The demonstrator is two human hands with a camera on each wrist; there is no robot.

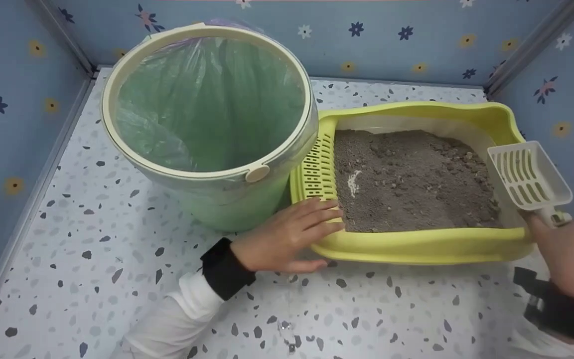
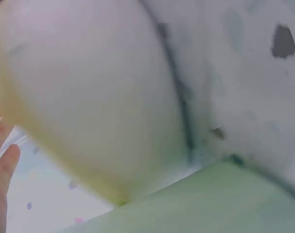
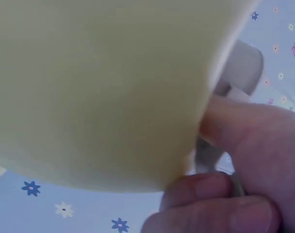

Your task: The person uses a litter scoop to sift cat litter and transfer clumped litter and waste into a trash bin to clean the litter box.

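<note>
A yellow litter tray [image 1: 416, 247] filled with grey-brown litter [image 1: 411, 179] lies on the speckled floor. My left hand [image 1: 287, 237] rests flat on the tray's front left corner, fingers straight over the slotted yellow edge [image 1: 314, 172]. My right hand [image 1: 573, 257] grips the handle of a white slotted scoop [image 1: 528, 174], which is held above the tray's right rim. In the left wrist view the tray's yellow wall [image 2: 89, 111] fills the picture, blurred. The right wrist view shows the tray's wall [image 3: 98, 87] close up, with fingers [image 3: 220, 213] curled round the scoop handle.
A pale green bin [image 1: 207, 124] lined with a clear bag stands to the left of the tray, touching it. Blue flowered walls [image 1: 416, 35] close in the back and both sides. The terrazzo floor [image 1: 92, 239] stretches to the left and front.
</note>
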